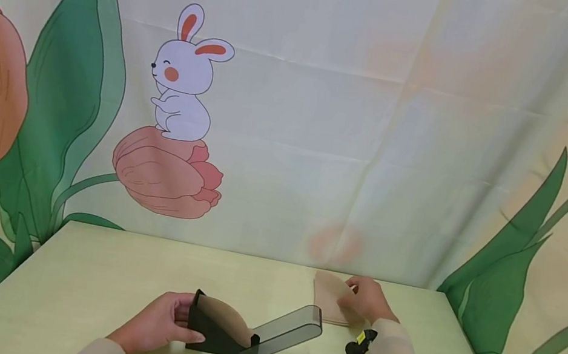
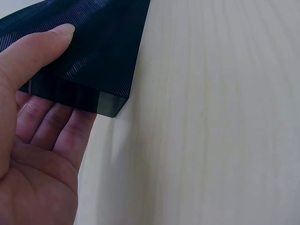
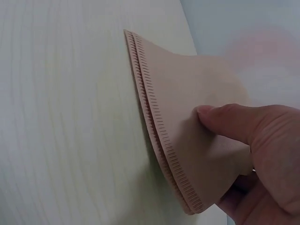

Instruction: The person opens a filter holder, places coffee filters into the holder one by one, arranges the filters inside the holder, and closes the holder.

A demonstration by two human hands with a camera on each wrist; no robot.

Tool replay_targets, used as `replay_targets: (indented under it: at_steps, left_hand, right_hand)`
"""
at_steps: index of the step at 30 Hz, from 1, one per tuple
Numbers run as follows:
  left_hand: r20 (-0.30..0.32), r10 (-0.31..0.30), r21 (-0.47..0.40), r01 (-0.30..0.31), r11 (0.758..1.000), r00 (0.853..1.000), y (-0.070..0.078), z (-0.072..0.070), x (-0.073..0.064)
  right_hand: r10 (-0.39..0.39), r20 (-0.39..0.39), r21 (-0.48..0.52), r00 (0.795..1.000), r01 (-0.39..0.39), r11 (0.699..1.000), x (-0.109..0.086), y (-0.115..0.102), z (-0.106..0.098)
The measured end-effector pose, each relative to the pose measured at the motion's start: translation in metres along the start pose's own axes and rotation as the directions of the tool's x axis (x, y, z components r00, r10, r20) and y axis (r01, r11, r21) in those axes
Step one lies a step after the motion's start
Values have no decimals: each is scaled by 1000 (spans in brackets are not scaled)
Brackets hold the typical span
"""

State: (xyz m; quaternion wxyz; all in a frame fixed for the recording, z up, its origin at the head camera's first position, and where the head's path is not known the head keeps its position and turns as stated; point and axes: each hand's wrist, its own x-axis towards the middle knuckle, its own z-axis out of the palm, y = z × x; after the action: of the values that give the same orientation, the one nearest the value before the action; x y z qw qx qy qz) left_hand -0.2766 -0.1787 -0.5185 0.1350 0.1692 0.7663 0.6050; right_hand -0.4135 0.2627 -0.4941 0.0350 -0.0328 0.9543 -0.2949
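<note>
My left hand grips the left end of a black coffee filter holder, thumb on its ribbed front and fingers behind. The ribbed black wall fills the top of the left wrist view. Brown paper filters stand inside the holder, and its see-through lid is swung out to the right. At the table's back, my right hand pinches a small stack of brown coffee filters between thumb and fingers. Their crimped edges show side by side in the right wrist view, with the fingers partly hidden behind the paper.
The pale wood-grain table ends at a hanging cloth backdrop printed with tulips and a rabbit. A small black device with a yellow label sits by the right wrist.
</note>
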Motion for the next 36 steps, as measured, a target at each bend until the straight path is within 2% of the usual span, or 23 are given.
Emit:
replay_targets:
  at_steps: [9, 23, 33, 36]
  left_hand:
    - [5, 18, 1, -18, 1000, 1000, -2, -1, 0]
    - [-7, 3, 10, -3, 1000, 1000, -2, -1, -1]
    - [6, 12, -1, -12, 1000, 1000, -2, -1, -1]
    - [5, 7, -5, -6, 1000, 1000, -2, -1, -1]
  right_hand:
    - [-3, -36, -7, 999, 3, 1000, -1, -4, 1]
    - [-13, -87, -33, 996, 10, 999, -1, -7, 1]
    - [67, -64, 31, 996, -66, 997, -4, -10, -3]
    - [68, -60, 37, 996, -66, 997, -4, -9, -5]
